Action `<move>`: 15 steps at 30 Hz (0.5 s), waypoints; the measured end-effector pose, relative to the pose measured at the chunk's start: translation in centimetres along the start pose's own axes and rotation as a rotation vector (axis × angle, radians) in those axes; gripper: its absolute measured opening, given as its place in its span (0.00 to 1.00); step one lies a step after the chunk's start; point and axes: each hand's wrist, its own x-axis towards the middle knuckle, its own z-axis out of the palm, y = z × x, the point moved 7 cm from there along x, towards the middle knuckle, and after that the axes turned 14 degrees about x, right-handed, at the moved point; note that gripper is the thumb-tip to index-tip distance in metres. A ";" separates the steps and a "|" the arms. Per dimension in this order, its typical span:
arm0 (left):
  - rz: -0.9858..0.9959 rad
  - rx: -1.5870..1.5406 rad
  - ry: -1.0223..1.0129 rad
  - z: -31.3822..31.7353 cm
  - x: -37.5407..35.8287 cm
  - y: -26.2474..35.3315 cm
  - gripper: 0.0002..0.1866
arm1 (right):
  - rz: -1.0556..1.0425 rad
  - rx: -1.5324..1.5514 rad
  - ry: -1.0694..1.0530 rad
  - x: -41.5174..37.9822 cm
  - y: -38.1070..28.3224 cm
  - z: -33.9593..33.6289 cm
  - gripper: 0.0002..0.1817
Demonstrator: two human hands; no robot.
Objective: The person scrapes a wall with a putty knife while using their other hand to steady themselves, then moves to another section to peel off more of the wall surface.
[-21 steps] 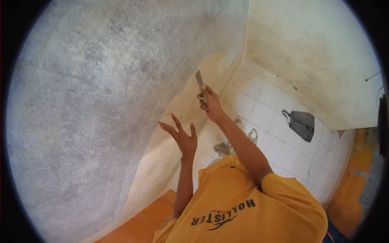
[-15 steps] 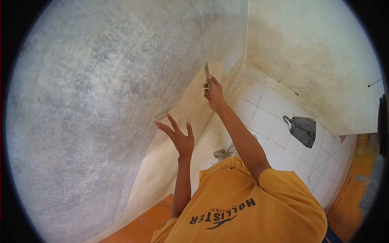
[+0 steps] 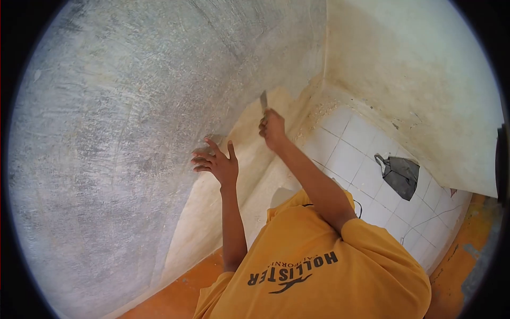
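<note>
My right hand (image 3: pixel 273 129) is closed around a scraper (image 3: pixel 264 99), its flat grey blade pointing up at the border between bare grey wall and cream paint. Lower down and to the left, my left hand (image 3: pixel 222 166) has its fingers spread, with the fingertips right at the wall surface. The wall (image 3: pixel 117 138) is rough and grey over most of its height. Along its lower part runs a strip of cream paint (image 3: pixel 249 133), narrowing towards the front.
A second, stained cream wall (image 3: pixel 404 69) meets this one at a corner, with crumbs of debris along its foot. On the white tiled floor (image 3: pixel 345 159) lies a dark grey bag (image 3: pixel 401 176) with a strap. A thin cord (image 3: pixel 425 220) crosses the tiles near an orange painted area (image 3: pixel 451 276).
My left hand has shifted left and slightly up along the wall. My right hand has come a little left and down, still holding the scraper.
</note>
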 end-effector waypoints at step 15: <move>-0.029 0.177 0.214 2.2 0.7 0.1 0.57 | 0.181 0.072 -0.049 -0.5 -1.4 0.3 0.07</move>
